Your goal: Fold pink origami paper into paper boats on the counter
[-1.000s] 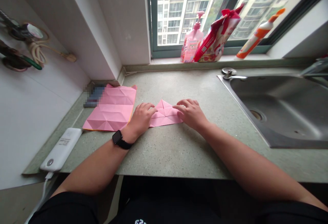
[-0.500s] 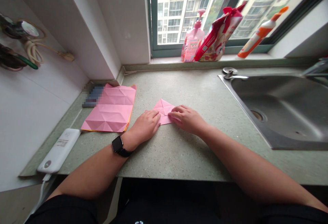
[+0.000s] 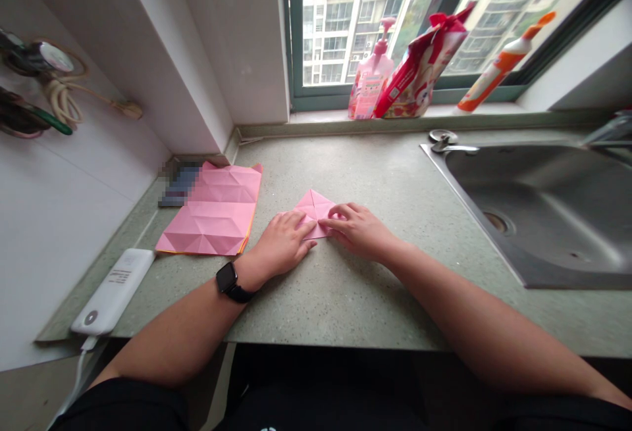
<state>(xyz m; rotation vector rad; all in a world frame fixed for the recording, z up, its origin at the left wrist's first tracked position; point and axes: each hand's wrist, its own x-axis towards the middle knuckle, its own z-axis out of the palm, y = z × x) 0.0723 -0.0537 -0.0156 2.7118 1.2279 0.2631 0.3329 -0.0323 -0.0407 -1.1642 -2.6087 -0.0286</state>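
Observation:
A small folded pink paper (image 3: 315, 208) lies on the green stone counter (image 3: 345, 286), its pointed top showing above my fingers. My left hand (image 3: 284, 243), with a black watch on the wrist, lies flat with fingers stretched onto the paper's left part. My right hand (image 3: 358, 228) presses down on the paper's right part with curled fingers, its fingertips meeting those of the left hand. Most of the folded paper is hidden under both hands.
A stack of creased pink sheets (image 3: 212, 210) lies to the left, a white power bank (image 3: 111, 293) at the counter's left edge. A steel sink (image 3: 543, 207) fills the right. A pink pump bottle (image 3: 370, 76), red pouch (image 3: 415, 69) and orange bottle (image 3: 498, 66) stand on the sill.
The folded paper has become narrower: its right side was folded in toward the middle. Both hands have drawn together over it, and now their fingertips touch.

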